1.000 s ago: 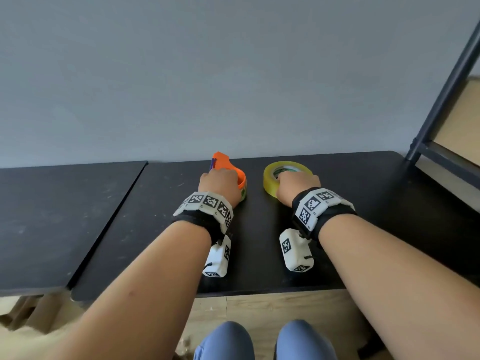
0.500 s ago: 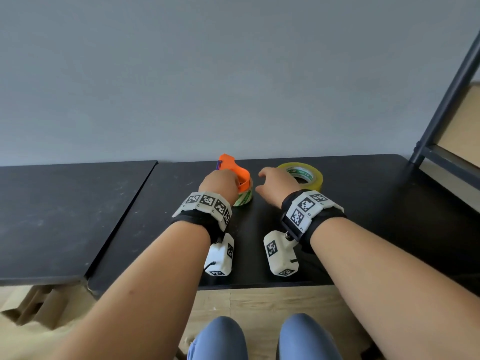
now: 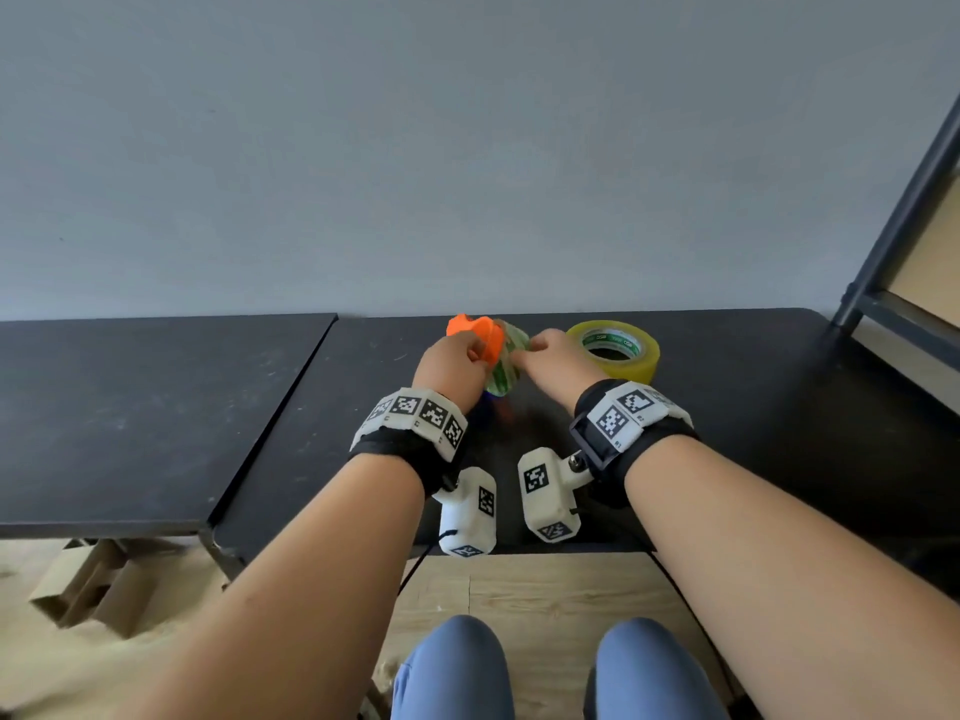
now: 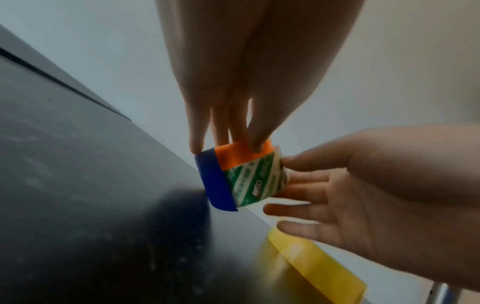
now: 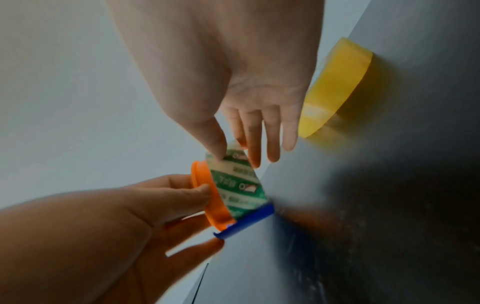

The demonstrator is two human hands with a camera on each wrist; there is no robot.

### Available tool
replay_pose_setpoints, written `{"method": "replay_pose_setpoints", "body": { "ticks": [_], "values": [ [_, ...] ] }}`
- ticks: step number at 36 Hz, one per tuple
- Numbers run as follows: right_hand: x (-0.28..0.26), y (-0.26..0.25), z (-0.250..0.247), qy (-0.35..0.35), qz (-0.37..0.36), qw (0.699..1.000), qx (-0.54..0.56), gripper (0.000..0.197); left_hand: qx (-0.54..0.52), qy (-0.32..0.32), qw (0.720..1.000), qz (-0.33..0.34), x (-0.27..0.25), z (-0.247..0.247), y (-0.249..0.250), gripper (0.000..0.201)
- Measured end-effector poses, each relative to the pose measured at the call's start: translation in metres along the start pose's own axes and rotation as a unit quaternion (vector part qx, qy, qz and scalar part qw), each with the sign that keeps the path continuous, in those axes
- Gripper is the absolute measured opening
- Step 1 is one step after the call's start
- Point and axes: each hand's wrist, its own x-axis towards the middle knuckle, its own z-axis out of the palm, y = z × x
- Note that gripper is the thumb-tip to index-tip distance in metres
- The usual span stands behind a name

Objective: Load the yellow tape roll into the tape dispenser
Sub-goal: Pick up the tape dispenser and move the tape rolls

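Two hands meet at the tape dispenser [image 3: 480, 339], which has come up off the black table [image 3: 753, 407] since half a second ago, when it lay flat under the left hand [image 3: 451, 367]. That hand now grips the dispenser's orange body with thumb and curled fingers [image 4: 255, 131], the blue edge [image 4: 217, 183] pointing down toward the tabletop. The right hand [image 3: 551, 362] has moved from hovering near the dispenser to touching it: its thumb and forefinger close narrowly on the green-and-white printed core [image 5: 237, 181] seated in the dispenser, while the other fingers [image 5: 288, 131] stay straight and spread. At about 2 o'clock from the dispenser the yellow tape roll [image 3: 614, 349] lies flat on the table, just beside the right hand and untouched, in much the same spot as before. A second black table [image 3: 135, 407] butts against the first at 9 o'clock, both set against a plain grey wall [image 3: 467, 148]. A dark metal shelf frame [image 3: 904, 231] stands at 3 o'clock. Flattened cardboard [image 3: 88, 589] lies on the wooden floor [image 3: 545, 584] at 7 o'clock, and the person's blue-clad knees [image 3: 452, 672] show at 6 o'clock.
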Motion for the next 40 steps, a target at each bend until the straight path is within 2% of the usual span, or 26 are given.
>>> {"method": "replay_pose_setpoints", "body": {
  "ticks": [2, 6, 8, 11, 14, 18, 21, 25, 28, 30, 35, 38, 40],
  "values": [
    [0.0, -0.002, -0.002, 0.017, -0.02, 1.0, 0.014, 0.022, -0.021, 0.003, 1.0, 0.002, -0.002, 0.002, 0.003, 0.007],
    [-0.001, -0.002, -0.005, 0.011, -0.042, 0.999, 0.01, 0.021, -0.06, -0.004, 0.998, -0.01, -0.004, 0.002, 0.006, 0.004],
    [-0.003, -0.002, -0.007, 0.008, -0.047, 0.999, 0.014, 0.026, -0.068, -0.014, 0.997, -0.023, -0.004, 0.001, 0.004, 0.012],
    [-0.007, -0.002, -0.007, -0.008, -0.058, 0.998, 0.02, 0.017, -0.075, -0.028, 0.996, -0.045, -0.005, -0.001, 0.004, 0.015],
    [-0.009, -0.001, -0.005, -0.007, -0.061, 0.998, 0.029, 0.017, -0.066, -0.031, 0.996, -0.056, -0.005, 0.0, 0.005, 0.019],
    [-0.012, -0.003, -0.004, 0.008, -0.057, 0.998, 0.021, 0.016, -0.058, -0.015, 0.996, -0.061, -0.008, 0.002, 0.005, 0.021],
    [-0.01, -0.001, -0.004, 0.027, -0.057, 0.998, -0.002, 0.014, -0.046, 0.01, 0.997, -0.064, -0.008, 0.001, 0.003, 0.014],
    [-0.008, 0.002, -0.006, 0.062, -0.047, 0.996, -0.035, 0.016, -0.009, 0.036, 0.997, -0.064, -0.009, -0.005, -0.001, 0.013],
    [-0.008, 0.004, -0.009, 0.066, -0.038, 0.996, -0.041, 0.018, 0.036, 0.028, 0.997, -0.059, -0.007, -0.011, -0.001, 0.04],
    [-0.007, 0.005, -0.01, 0.067, -0.034, 0.996, -0.04, 0.019, 0.079, 0.033, 0.995, -0.043, -0.006, -0.015, 0.0, 0.046],
    [-0.01, 0.006, -0.009, 0.076, -0.032, 0.995, -0.047, 0.025, 0.203, 0.061, 0.976, 0.054, -0.02, -0.013, 0.002, 0.017],
    [-0.012, 0.007, -0.008, 0.076, -0.034, 0.995, -0.048, 0.026, 0.262, 0.016, 0.965, 0.031, -0.021, -0.01, 0.003, 0.019],
    [-0.013, 0.008, -0.008, 0.076, -0.035, 0.995, -0.05, 0.025, 0.282, -0.001, 0.959, 0.039, -0.022, -0.008, 0.002, 0.015]
  ]
}}
